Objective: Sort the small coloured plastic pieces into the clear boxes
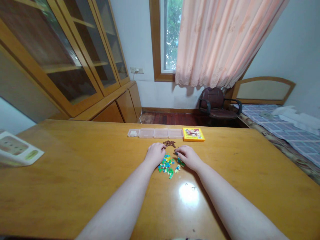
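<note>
Small building bricks in green, blue, white and yellow lie in a loose pile on the wooden table. Just beyond them is a heap of brown bricks. My left hand rests at the left edge of both heaps, its fingers bent but apart, with no piece visible in them; their undersides are hidden. On the right side, my right hand has its thumb and fingertips around a small dark brick. Below that palm lie a few green and pale bricks, partly covered by the hand.
A row of clear plastic compartments stands beyond the heaps, with something white in its left one. A yellow box adjoins it. A white plastic case sits at the far left of the table. Beyond is an armchair.
</note>
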